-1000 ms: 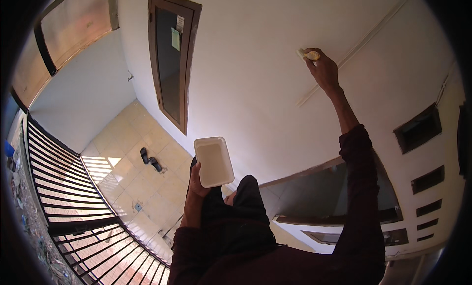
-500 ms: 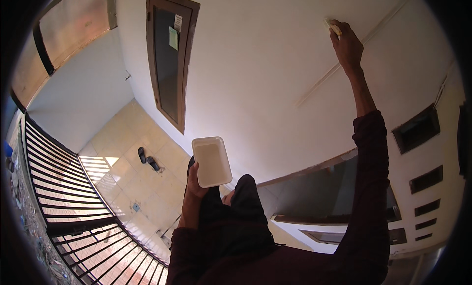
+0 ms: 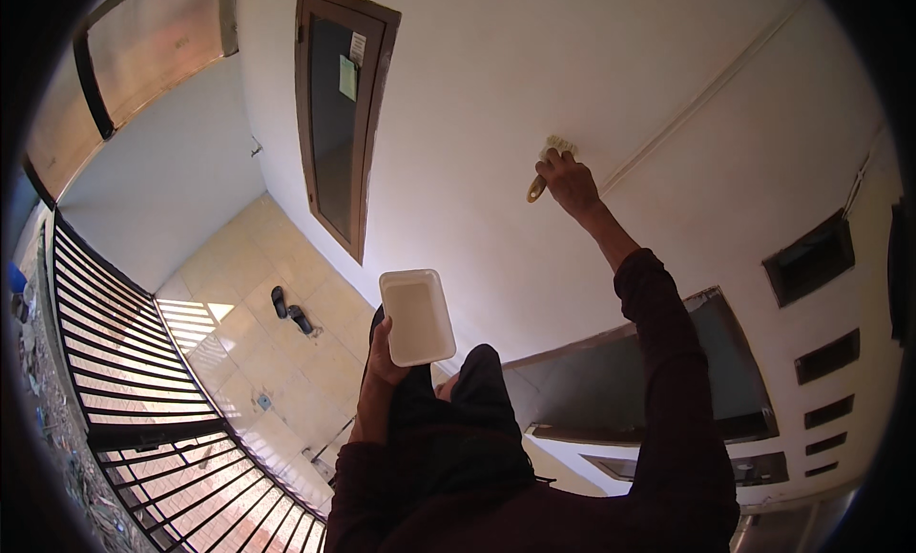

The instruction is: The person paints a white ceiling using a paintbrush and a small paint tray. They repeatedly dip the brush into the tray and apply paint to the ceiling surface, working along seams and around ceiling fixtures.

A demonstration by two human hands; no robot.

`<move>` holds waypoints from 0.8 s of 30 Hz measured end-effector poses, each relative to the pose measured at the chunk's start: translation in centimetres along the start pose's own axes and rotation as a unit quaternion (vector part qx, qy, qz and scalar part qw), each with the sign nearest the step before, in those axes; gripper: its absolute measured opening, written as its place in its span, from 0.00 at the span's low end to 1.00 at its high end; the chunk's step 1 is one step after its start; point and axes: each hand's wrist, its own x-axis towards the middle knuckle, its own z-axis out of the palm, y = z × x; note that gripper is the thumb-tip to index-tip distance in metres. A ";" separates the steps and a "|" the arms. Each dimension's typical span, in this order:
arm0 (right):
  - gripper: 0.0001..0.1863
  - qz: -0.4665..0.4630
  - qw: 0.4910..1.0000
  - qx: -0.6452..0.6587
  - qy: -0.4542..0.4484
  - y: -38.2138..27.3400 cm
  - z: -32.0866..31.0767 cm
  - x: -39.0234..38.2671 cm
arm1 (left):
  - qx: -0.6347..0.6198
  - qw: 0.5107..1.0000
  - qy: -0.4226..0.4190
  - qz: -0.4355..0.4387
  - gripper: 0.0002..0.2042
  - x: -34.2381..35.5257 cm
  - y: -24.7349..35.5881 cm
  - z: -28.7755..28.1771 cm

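My left hand (image 3: 385, 360) grips the lower left edge of a white rectangular plastic tub (image 3: 418, 316), held in front of my legs. Pale, whitish stuff covers its bottom; whether it is liquid I cannot tell. Stretched out toward the white wall (image 3: 477, 95), my right hand (image 3: 571, 183) is closed round a paintbrush (image 3: 558, 150). Its light, wide bristles point up against or close to the wall, and the wooden handle end sticks out below my fingers.
Left of the wall surface is a brown-framed window (image 3: 334, 124) with papers on its glass. Black slippers (image 3: 289, 308) lie on the tiled floor (image 3: 253, 338). A black barred railing (image 3: 134, 333) runs along the left. A dark-framed window (image 3: 658, 372) is at lower right.
My right hand has swept down and to the left across the wall with the paintbrush, away from the thin raised line's upper part. The tub in my left hand has barely shifted.
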 end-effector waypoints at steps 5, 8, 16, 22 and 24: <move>0.10 0.142 0.971 0.177 0.075 3.8 -2.9 2.4 | 0.010 1.000 0.007 0.015 0.32 -0.1 0.0 0.9; 0.12 0.205 0.956 0.176 0.117 8.9 -8.0 4.4 | 0.003 1.000 0.003 0.011 0.32 -0.1 0.1 1.0; 0.15 0.093 0.960 -0.154 0.215 13.4 -13.3 7.5 | 0.029 1.000 -0.001 0.011 0.32 -0.4 0.3 0.8; 0.07 0.042 0.986 -0.151 0.051 6.0 -3.3 4.1 | -0.004 1.000 0.004 0.005 0.32 -0.2 0.1 1.1; 0.06 0.035 0.995 -0.091 0.013 2.1 -0.9 3.5 | 0.007 1.000 0.012 0.017 0.32 -0.7 0.1 1.0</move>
